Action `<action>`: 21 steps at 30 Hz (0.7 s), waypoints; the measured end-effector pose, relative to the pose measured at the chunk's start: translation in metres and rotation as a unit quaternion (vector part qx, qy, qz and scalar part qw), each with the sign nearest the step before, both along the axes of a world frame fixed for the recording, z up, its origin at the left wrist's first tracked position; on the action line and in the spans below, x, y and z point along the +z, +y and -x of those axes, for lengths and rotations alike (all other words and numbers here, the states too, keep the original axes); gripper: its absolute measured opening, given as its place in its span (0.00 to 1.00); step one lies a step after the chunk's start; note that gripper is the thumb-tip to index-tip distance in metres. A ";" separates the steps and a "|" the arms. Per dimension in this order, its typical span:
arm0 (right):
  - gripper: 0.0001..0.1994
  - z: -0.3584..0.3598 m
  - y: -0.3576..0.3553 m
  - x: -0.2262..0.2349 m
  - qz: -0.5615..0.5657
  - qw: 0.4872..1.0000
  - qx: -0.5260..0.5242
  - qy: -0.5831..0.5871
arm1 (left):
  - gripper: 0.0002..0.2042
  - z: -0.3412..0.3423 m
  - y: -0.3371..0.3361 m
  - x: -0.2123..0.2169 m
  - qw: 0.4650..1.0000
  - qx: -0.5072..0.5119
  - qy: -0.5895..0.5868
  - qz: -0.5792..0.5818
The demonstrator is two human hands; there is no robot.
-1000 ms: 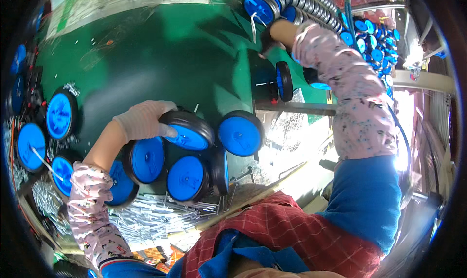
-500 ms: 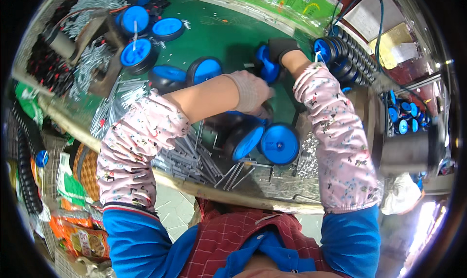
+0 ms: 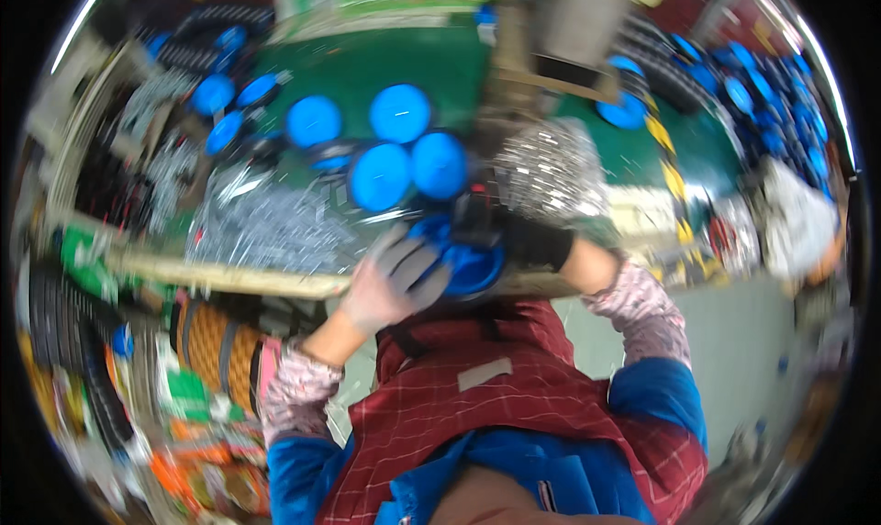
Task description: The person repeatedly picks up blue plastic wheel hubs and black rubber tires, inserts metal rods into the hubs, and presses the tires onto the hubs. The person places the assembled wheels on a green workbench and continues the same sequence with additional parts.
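At the table's front edge, in front of my apron, is a blue wheel (image 3: 475,270) with a second blue piece right behind it; motion blur hides how the two meet. My left hand (image 3: 399,277), in a pale glove with grey fingertips, curls its fingers on the left side of these wheels. From the right, my right hand (image 3: 518,239) in a black glove grips them at their upper edge, its fingertips smeared. Just beyond lie several loose black-rimmed blue wheels, among them a front one (image 3: 382,176) and a far one (image 3: 400,114).
A heap of grey metal pins (image 3: 275,227) spreads to the left. Shiny small metal parts (image 3: 551,167) are piled on the right, below a machine with a grey cylinder (image 3: 583,20). More blue wheels (image 3: 771,103) are stacked far right, near a white bag (image 3: 797,217).
My view has swung to the right. Both hands have come from over the green table back to its front edge, with blue wheels now between them.
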State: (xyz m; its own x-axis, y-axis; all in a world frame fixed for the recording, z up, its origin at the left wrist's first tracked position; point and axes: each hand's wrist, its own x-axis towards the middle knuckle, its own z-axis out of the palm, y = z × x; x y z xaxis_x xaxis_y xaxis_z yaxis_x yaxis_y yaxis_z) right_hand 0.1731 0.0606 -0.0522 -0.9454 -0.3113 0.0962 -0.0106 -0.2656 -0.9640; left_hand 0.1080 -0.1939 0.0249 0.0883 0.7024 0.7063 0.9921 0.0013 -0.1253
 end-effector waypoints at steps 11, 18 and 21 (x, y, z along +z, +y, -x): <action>0.14 -0.068 0.119 0.000 -0.110 0.976 -0.180 -0.054 | 0.17 -0.006 0.030 -0.086 0.960 -0.078 -0.267 0.015; 0.22 0.018 0.326 0.030 -0.651 0.420 -0.611 0.165 | 0.23 0.007 0.054 -0.106 0.958 -0.083 -0.261 0.090; 0.24 0.032 0.372 -0.002 -0.759 0.304 -0.545 0.186 | 0.24 0.010 0.068 -0.102 0.942 -0.097 -0.305 0.105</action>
